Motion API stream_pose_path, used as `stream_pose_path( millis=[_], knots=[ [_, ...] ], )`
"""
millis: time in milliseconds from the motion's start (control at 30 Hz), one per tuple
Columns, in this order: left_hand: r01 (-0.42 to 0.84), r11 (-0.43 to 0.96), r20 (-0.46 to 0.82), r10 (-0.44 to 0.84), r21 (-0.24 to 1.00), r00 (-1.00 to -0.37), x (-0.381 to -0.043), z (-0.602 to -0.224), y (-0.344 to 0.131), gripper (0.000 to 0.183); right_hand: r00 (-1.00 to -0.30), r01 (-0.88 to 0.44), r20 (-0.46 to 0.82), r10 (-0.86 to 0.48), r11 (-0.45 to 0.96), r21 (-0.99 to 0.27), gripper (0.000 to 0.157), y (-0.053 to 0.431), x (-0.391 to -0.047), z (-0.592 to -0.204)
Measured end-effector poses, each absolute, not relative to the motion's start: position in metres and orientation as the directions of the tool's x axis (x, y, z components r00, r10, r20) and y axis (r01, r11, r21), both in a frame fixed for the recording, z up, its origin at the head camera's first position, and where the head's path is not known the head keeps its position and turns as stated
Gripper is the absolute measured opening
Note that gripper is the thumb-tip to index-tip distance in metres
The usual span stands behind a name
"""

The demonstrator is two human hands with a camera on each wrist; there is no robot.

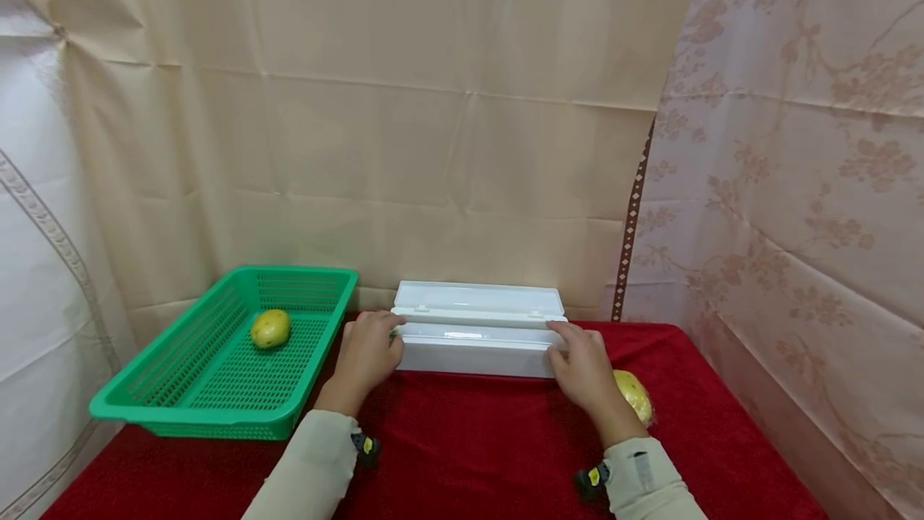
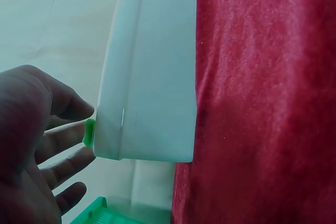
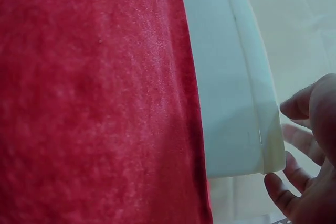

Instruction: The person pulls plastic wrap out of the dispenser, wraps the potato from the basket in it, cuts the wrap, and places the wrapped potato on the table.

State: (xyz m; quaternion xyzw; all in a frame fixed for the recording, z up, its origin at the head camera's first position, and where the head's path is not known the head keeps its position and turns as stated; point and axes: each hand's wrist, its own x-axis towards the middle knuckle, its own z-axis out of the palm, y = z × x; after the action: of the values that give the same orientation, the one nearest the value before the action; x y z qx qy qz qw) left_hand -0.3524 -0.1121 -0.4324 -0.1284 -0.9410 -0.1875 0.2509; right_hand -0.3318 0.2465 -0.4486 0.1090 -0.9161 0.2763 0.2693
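Observation:
A long white plastic wrap dispenser [image 1: 476, 359] lies across the back of the table, its hinged lid [image 1: 480, 297] raised and tipped back. At its left end my left hand [image 1: 370, 347] holds the corner, thumb on the near side and fingers behind. Beside those fingers a small green tab [image 2: 89, 132] sticks out of the end. My right hand [image 1: 583, 363] holds the opposite end, with the thumb at the rim and the fingertips [image 3: 273, 182] around the corner. A yellow potato [image 1: 633, 396], apparently in clear film, rests beside the right wrist, partly hidden by the forearm.
A green mesh basket [image 1: 310, 400] stands on the left with another yellow potato [image 1: 270, 329] inside. Red cloth [image 1: 476, 440] covers the table. Beige cloth [image 1: 433, 143] hangs close behind the dispenser, and a patterned curtain [image 1: 816, 207] borders the right side.

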Motion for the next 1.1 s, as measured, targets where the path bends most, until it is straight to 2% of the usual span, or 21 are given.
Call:
stream_pose_path(
  millis=[133, 433, 833, 1100],
  knots=[
    [0.336, 0.901, 0.521, 0.155, 0.273, -0.840, -0.3518, -0.4316, -0.1134, 0.025, -0.820, -0.354, 0.571, -0.041, 0.819, -0.451, 0.037, 0.2471, -0.3321, -0.4501],
    [0.340, 0.913, 0.532, 0.176, 0.226, -0.828, -0.3492, -0.4299, -0.1142, 0.014, -0.829, -0.323, 0.559, 0.002, 0.814, -0.482, 0.012, 0.2476, -0.3324, -0.4519],
    [0.316, 0.934, 0.539, 0.182, 0.166, -0.822, -0.3483, -0.4265, -0.1139, 0.006, -0.829, -0.278, 0.558, 0.046, 0.831, -0.483, 0.011, 0.2508, -0.3328, -0.4499],
    [0.301, 0.939, 0.509, 0.180, 0.166, -0.842, -0.3470, -0.4242, -0.1136, 0.007, -0.828, -0.228, 0.539, 0.156, 0.784, -0.577, 0.011, 0.2508, -0.3323, -0.4495]
  ],
)
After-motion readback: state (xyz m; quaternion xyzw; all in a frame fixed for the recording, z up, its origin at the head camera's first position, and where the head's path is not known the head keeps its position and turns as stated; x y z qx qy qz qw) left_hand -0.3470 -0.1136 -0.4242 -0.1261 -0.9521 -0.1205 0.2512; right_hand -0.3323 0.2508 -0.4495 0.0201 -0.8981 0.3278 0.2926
